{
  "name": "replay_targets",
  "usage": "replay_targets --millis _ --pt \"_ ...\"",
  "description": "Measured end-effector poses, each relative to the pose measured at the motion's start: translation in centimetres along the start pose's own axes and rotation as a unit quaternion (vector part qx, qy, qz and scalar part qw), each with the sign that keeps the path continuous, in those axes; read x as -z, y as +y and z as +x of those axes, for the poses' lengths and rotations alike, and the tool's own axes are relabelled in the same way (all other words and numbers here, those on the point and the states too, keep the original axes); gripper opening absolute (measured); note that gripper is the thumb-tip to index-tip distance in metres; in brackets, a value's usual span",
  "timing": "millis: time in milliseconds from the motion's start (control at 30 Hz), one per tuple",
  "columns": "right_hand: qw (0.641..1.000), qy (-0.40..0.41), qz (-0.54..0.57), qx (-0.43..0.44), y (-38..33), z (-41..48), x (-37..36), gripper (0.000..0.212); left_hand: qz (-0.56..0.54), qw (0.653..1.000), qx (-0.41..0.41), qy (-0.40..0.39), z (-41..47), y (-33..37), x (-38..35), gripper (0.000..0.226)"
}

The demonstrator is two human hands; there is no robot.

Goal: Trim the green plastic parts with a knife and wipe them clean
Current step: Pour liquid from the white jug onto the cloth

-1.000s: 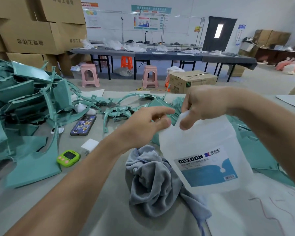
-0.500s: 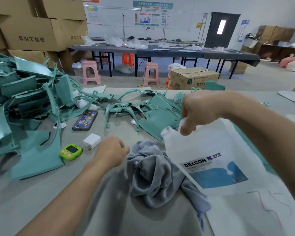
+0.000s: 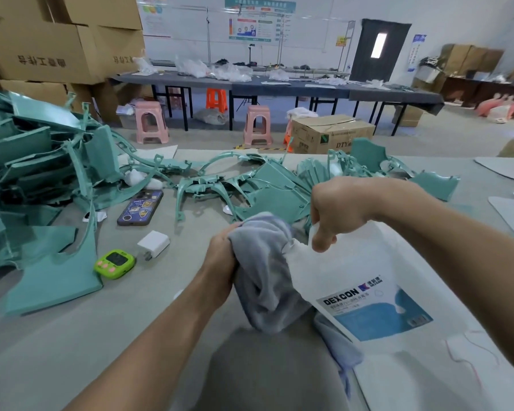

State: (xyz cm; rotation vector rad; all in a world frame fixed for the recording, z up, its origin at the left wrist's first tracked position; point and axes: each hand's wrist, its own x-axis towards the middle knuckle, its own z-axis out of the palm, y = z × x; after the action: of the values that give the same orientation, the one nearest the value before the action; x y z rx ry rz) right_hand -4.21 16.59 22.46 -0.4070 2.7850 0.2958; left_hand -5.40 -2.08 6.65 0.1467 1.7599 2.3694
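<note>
Left hand (image 3: 221,256) bunches soft grey cloth (image 3: 264,262); right hand (image 3: 336,207) grips tilted white jug (image 3: 368,292) at neck. Green plastic parts (image 3: 267,188) heaped on table (image 3: 72,336) beyond: likely stiff, light; hold by flat panels.

Teal green all over the plastic parts (image 3: 267,191). Pale grey for the cloth (image 3: 261,262). White for the bottle (image 3: 353,262) — on its label (image 3: 377,315) a blue field, black letters. Lime green for the timer (image 3: 115,264), with pink buttons. White for the charger (image 3: 154,243); pink for two stools (image 3: 257,126), orange for a third stool (image 3: 216,99).
</note>
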Motion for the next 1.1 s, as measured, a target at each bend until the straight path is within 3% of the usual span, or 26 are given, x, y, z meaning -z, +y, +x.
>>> replay_targets --millis 100,167,267,400,500,667,800,867,967,1033,1100 --pt "1.0 0.013 -0.013 0.01 -0.7 0.6 0.1 0.031 0.05 0.992 -0.079 -0.086 -0.3 2.4 -2.3 0.048" --pt "1.0 0.028 -0.005 0.0 -0.9 0.9 0.6 0.03 0.045 0.983 -0.089 -0.151 -0.1 3.1 -3.4 0.058" --pt "0.999 0.029 0.019 -0.013 -0.9 1.3 2.2 0.027 0.047 0.986 -0.144 -0.074 -0.4 3.5 -5.3 0.035" --pt "1.0 0.005 -0.018 0.002 -2.4 2.6 4.8 0.021 0.085 0.964 -0.218 0.126 -0.2 2.7 -6.9 0.027" --pt "1.0 -0.004 -0.014 0.014 -3.7 3.9 6.1 0.027 0.071 0.954 -0.224 0.187 0.2 3.1 -6.5 0.026" --pt "0.999 0.0 0.028 0.027 -3.9 4.7 6.0 0.028 0.098 0.951 -0.214 0.199 0.2 3.5 -5.2 0.024" --pt "0.986 0.056 0.156 0.027 -0.9 3.2 3.0 0.022 0.183 0.941 -0.252 0.13 0.6 4.7 -4.7 0.02" --pt "0.974 0.081 0.21 0.03 0.9 2.1 1.5 0.025 0.163 0.954 -0.227 0.109 0.8 5.1 -5.0 0.019" --pt "0.964 0.106 0.242 0.02 3.4 0.2 0.4 0.033 -0.029 0.988 -0.104 0.114 1.4 5.1 -4.8 0.022" --pt "0.954 0.112 0.279 0.013 4.9 -1.1 0.2 0.037 -0.14 0.982 0.008 0.125 1.7 4.3 -3.9 0.046" --pt "0.939 0.116 0.322 0.017 6.1 -2.2 0.1 0.041 -0.121 0.979 0.073 0.146 1.6 2.2 -2.8 0.039"
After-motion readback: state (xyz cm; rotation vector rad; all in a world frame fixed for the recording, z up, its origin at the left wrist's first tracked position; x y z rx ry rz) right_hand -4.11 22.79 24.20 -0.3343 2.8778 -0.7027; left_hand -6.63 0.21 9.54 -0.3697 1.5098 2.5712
